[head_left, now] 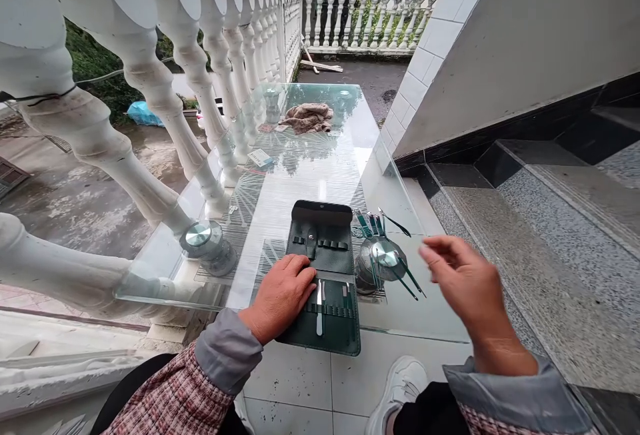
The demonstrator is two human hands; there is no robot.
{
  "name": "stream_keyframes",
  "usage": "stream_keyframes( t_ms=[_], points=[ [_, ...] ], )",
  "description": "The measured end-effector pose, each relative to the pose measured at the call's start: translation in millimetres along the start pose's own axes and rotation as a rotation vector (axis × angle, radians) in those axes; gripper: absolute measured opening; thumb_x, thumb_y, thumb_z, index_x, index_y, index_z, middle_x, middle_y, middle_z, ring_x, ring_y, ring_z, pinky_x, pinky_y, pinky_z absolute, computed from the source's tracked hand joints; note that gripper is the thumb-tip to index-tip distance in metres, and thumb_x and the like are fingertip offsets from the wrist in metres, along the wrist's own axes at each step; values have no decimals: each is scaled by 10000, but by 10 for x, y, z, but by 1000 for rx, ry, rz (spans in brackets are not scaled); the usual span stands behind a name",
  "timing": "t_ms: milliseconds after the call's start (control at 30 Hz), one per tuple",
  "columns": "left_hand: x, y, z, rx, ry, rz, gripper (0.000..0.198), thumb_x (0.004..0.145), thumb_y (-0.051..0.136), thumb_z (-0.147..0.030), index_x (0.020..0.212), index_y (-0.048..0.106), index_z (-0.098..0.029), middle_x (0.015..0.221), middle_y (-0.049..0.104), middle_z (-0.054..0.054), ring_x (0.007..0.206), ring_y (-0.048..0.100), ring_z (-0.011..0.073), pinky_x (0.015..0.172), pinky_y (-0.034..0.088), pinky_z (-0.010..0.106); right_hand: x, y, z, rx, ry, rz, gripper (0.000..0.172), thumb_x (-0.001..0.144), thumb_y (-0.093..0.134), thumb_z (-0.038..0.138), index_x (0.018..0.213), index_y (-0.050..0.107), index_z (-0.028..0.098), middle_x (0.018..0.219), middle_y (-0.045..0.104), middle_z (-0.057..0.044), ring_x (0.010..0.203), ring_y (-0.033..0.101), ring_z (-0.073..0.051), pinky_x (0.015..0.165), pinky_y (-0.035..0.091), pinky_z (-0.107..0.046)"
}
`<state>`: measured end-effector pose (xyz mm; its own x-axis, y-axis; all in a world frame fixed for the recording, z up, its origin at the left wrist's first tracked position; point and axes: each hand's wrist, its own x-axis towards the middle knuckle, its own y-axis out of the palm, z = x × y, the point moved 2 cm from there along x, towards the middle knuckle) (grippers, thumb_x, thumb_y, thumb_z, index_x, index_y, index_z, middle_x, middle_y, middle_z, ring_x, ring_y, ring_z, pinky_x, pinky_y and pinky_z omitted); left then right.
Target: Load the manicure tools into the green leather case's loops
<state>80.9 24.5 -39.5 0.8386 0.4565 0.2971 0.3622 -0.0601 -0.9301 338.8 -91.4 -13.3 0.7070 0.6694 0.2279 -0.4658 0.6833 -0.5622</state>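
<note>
A dark green manicure case (330, 260) lies unfolded on the glass table, with elastic loops on both panels. One silver tool (319, 312) sits in the lower panel, and a few small pieces show at its right side. My left hand (283, 295) rests on the left edge of the case near the fold, fingers laid on it. Off to the right, my right hand (463, 275) hovers with fingers curved and nothing visible between them. Near it on the glass lie green nail clippers (373, 224), a dark slim tool (397, 223) and green tweezers (411, 278).
The glass table (300, 188) stands between a white balustrade (170, 88) and stone steps (525, 222). A crumpled brown cloth (307, 117) and a small card (261, 157) lie farther back. Round metal-topped supports (200, 235) show under the glass.
</note>
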Motion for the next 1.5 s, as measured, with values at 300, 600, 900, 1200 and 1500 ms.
stream_keyframes(
  t_ms=[300, 600, 900, 1200, 1500],
  points=[
    [13, -1, -1, 26, 9, -31, 86, 871, 506, -174, 932, 566, -185, 1001, 551, 61, 923, 524, 208, 822, 488, 365, -11, 45, -294, -502, -220, 233, 202, 805, 469, 358, 700, 581, 227, 733, 602, -16, 629, 530, -152, 563, 351, -273],
    [11, -21, -12, 8, 18, -48, 119, 891, 464, -181, 939, 572, -182, 991, 561, 70, 914, 531, 206, 804, 495, 371, -27, 172, -270, -674, -249, 212, 163, 813, 484, 255, 829, 644, 226, 824, 615, -45, 748, 550, -187, 564, 340, -282],
    [10, -9, -3, 19, 18, -38, 89, 870, 505, -171, 932, 569, -174, 994, 556, 70, 922, 523, 214, 806, 492, 368, -17, 186, -233, -665, -205, 283, 152, 820, 487, 220, 729, 608, 222, 806, 608, -28, 728, 536, -169, 567, 325, -271],
    [8, -3, -2, 35, 27, -33, 86, 864, 525, -172, 938, 568, -170, 993, 553, 70, 914, 514, 217, 802, 492, 366, -20, 214, -149, -684, -100, 328, 168, 827, 486, 242, 700, 594, 222, 799, 599, -24, 665, 517, -152, 542, 301, -265],
    [4, 8, 3, 38, 20, -29, 85, 866, 517, -173, 934, 568, -171, 1000, 552, 71, 923, 511, 219, 802, 487, 371, -59, 248, -98, -791, -119, 361, 158, 873, 440, 219, 789, 573, 206, 856, 599, -28, 745, 543, -154, 557, 297, -258]
  ],
)
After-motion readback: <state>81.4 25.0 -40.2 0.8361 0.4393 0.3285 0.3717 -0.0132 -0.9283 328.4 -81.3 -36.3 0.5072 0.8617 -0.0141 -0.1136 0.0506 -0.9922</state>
